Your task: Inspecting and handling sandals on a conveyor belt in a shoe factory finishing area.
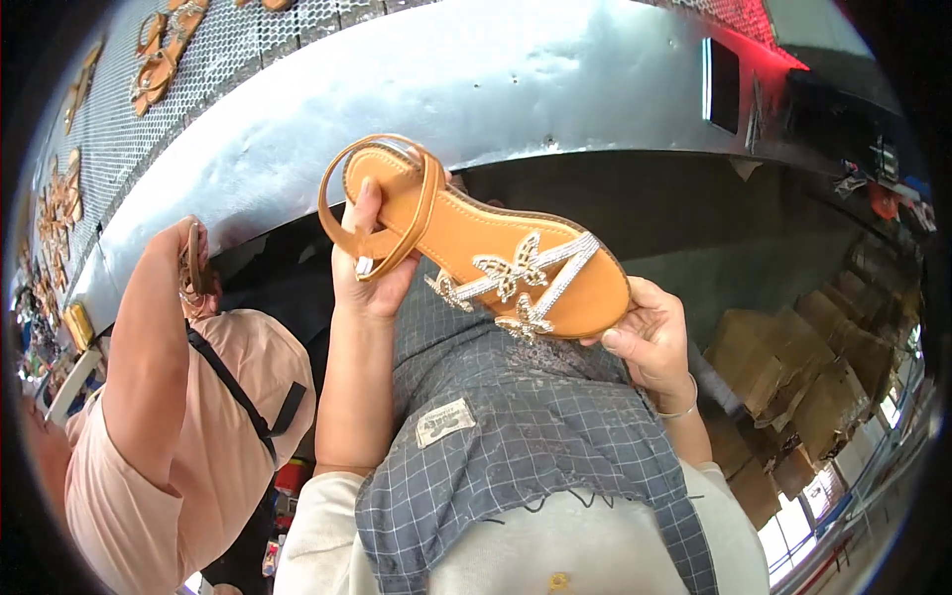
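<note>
A tan sandal (476,233) is held up in front of me, its insole facing me and its toe pointing right. Glittery silver straps with butterfly ornaments (513,270) cross its front, and a thin tan ankle strap (428,203) loops over the heel. My left hand (369,263) grips the heel end, the thumb on the insole inside the ankle strap and the other fingers hidden behind the sole. At the toe end my right hand (650,337) pinches the sole's edge between thumb and fingers. A bracelet circles my right wrist.
Ahead runs a shiny metal ledge (397,89) beside a mesh conveyor belt (223,59) carrying several tan sandals (159,69). A co-worker (213,397) on my left holds a sandal close to the ledge. Flattened cardboard (783,367) lies at the right, below a dark opening (729,84) in the metal.
</note>
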The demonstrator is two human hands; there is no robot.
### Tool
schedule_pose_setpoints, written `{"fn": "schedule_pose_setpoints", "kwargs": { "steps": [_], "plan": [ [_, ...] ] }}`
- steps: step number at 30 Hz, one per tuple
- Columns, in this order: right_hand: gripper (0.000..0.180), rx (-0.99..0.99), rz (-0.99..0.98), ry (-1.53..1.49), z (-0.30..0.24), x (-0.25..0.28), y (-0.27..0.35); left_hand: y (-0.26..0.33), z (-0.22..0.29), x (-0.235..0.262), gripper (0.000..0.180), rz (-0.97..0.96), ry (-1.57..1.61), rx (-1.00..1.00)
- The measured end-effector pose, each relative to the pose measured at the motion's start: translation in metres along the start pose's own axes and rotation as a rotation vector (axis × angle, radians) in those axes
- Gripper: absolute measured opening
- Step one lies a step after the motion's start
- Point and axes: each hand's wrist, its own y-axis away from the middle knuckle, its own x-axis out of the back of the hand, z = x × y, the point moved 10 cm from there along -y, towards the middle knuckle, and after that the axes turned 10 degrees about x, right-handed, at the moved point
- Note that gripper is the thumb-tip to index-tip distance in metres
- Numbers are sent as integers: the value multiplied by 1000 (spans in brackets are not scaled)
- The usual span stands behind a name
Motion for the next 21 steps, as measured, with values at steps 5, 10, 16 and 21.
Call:
{"fn": "schedule_pose_setpoints", "kwargs": {
  "steps": [5,10,16,21],
  "plan": [
    [48,-27,30,6,-6,-9,-8,15,15,5,46,18,47,-39],
    [44,-123,22,-49,4,-9,-31,20,28,34,36,278,-79,-17],
    [42,-136,101,21,18,20,-35,19,44,51,34,326,-20,-65],
    [26,-528,-41,1200,144,217,140,28,116,68,27,331,282,-292]
  ]
}}
